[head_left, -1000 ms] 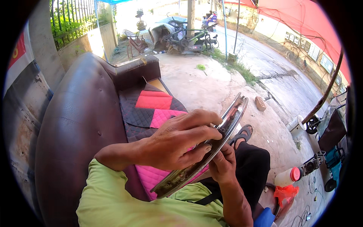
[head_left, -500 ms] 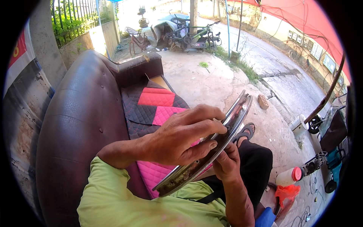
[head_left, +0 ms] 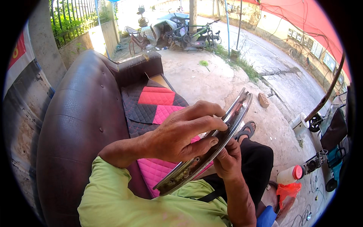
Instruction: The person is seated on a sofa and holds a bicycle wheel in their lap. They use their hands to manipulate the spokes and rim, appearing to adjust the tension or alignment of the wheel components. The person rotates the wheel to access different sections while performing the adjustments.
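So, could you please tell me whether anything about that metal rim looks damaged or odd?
The wheel rim in both hands looks worn: its inner channel shows brownish rust and grime near the lower end. No bend is clearly visible.

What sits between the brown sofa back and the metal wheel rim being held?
In the head view, the quilted black, red and pink seat cover.
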### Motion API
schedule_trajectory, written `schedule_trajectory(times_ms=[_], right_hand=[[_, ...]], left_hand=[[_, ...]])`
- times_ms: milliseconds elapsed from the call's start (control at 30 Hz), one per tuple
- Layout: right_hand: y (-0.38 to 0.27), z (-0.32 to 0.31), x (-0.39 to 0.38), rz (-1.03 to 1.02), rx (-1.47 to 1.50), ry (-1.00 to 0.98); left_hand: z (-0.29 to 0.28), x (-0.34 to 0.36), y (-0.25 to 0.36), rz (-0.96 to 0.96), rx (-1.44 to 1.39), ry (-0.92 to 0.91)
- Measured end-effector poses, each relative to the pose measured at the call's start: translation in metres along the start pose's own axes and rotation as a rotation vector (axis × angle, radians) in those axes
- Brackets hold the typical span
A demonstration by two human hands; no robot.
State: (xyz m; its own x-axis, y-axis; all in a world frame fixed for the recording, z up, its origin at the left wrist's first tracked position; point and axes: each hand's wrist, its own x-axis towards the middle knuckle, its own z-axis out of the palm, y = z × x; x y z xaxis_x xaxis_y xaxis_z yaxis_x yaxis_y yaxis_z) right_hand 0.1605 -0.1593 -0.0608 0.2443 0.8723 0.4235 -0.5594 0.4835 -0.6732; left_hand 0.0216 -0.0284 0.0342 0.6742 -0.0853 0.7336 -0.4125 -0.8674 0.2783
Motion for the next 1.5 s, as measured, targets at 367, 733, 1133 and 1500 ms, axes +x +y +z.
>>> schedule_trajectory(times_ms=[367,733,1133,1500], right_hand=[[-0.001,-0.003,0.001,0.023,-0.002,-0.049],[0.001,0.0,0.006,-0.03,-0.013,-0.149],[0.0,-0.002,0.007,-0.089,-0.099,-0.135],[-0.002,0.001,0.009,-0.097,-0.04,-0.112]], left_hand=[[0.002,-0.002,-0.005,-0.009,-0.031,0.02],[0.002,-0.002,-0.006,-0.03,-0.032,0.019],[0.003,-0.002,-0.007,-0.064,-0.043,0.023],[0.005,-0.001,-0.011,-0.047,-0.071,0.028]])
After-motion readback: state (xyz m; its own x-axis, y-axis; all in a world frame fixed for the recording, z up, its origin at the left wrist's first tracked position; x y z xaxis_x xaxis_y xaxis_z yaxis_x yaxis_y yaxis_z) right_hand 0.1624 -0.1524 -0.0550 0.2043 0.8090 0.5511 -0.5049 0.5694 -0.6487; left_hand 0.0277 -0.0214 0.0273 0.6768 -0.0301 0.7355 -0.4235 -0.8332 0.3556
